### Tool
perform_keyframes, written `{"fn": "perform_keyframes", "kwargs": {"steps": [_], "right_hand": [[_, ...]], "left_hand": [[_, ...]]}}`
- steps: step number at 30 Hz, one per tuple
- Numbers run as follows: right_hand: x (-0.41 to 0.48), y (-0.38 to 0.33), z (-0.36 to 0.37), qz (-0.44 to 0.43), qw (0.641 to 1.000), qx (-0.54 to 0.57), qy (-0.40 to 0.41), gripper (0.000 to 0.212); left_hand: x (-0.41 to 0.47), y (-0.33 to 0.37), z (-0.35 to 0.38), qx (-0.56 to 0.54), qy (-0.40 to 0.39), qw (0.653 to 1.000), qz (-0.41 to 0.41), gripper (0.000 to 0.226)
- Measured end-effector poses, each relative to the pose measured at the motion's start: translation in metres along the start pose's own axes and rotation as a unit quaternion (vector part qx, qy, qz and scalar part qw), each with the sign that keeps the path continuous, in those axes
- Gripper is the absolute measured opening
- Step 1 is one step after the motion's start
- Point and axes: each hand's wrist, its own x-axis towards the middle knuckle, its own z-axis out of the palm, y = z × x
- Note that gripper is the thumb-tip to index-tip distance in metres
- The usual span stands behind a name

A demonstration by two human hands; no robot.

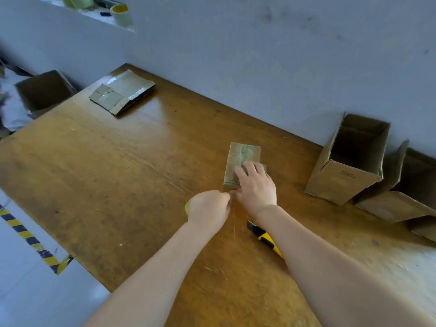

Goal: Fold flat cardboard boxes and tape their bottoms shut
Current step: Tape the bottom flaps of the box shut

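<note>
Brown small cardboard box, taped face up, sits right of centre on the wooden worktop, its long axis running from the near edge toward the wall. Right hand presses flat on it. Left hand is curled round a mostly hidden yellowish tape roll at the box's near end.

Mostly hidden behind left hand: yellow object, edge only exposed, type undetermined. Rear of utility knife covered by right forearm. Near end of taped box obscured under right hand. Outermost open carton cropped at right frame edge. On upright carton, print rendered too small to read.
</note>
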Motion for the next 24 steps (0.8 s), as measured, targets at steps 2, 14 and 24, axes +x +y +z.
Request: {"fn": "perform_keyframes", "kwargs": {"steps": [2, 14, 24], "right_hand": [[-0.003, 0.002, -0.001, -0.004, 1.000, 0.005, -0.007, 0.057], [-0.013, 0.011, -0.004, -0.012, 0.999, 0.037, -0.034, 0.070], [-0.011, 0.018, -0.007, -0.019, 0.995, 0.098, -0.004, 0.070]], "left_hand": [[-0.012, -0.003, 0.010, 0.043, -0.008, 0.997, 0.066, 0.035], [-0.040, -0.004, 0.048, 0.006, -0.103, 0.987, 0.126, 0.082], [-0.017, -0.026, 0.025, -0.224, 0.114, 0.965, -0.080, 0.031]]}}
